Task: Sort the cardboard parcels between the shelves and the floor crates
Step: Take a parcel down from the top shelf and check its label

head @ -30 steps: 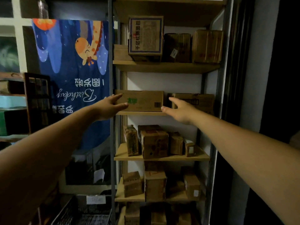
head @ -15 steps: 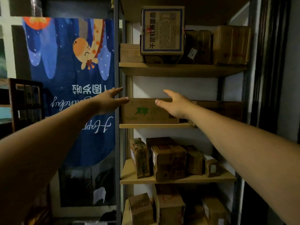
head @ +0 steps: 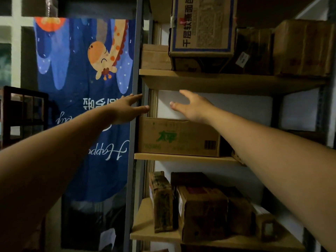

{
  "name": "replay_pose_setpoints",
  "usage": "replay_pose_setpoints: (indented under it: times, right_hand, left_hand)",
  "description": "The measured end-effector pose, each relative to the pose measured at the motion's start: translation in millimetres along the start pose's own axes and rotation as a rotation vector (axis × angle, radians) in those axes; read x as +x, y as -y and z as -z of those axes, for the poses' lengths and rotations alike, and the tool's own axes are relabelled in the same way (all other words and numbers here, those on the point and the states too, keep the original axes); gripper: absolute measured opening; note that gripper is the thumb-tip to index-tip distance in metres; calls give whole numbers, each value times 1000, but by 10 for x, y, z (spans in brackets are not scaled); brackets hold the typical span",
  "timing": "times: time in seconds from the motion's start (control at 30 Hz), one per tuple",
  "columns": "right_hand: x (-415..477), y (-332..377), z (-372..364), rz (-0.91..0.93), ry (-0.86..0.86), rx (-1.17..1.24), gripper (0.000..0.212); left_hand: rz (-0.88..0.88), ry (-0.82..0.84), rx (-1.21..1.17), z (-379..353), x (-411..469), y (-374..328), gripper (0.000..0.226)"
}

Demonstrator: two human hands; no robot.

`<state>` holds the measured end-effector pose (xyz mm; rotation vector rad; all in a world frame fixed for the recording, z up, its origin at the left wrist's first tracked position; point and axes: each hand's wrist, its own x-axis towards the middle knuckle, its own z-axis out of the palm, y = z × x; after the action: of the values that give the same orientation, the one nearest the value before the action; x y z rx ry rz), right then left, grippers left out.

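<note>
Both hands now higher vs 0.5 s ago: left hand (head: 127,110) & right hand (head: 192,106) spread, empty, over top edge of green-print parcel (head: 178,137) on mid-frame shelf (head: 181,157); grab prob imminent

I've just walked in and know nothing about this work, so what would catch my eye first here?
Two bare arms stretch forward, the left hand at the shelf's metal post and the right hand open above a long cardboard box with green print on the middle shelf. To the left hangs a bright blue banner with a cartoon giraffe, upside down. More brown parcels crowd the shelves above and below.
</note>
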<state>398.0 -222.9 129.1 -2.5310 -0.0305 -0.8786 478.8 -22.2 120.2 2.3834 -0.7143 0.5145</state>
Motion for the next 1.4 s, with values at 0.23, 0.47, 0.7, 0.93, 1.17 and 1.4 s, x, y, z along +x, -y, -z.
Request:
replay_pose_setpoints:
  times: [0.23,0.47,0.7,0.93,1.17,1.4]
  right_hand:
    - [553,126,-197,63,-103,-58,73]
    - [1163,454,-364,132,-245,-172,74]
    - [1689,615,-424,47,-392,-284,80]
    - [1855,388,-386,-76,-470,-377,84]
    - [2039,406,-365,-2,-457,-355,85]
    - [2368,464,-322,31,-379,-315,83]
  left_hand:
    - [-45,-48,-20,27,587,248,72]
    - [-168,-138,15,248,1242,547,70]
    - [-274,-204,23,414,1889,696,72]
    - [-328,-265,2,356,2193,564,75]
    - [-340,-294,54,296,2326,345,75]
    - [-345,-335,193,420,2535,229,72]
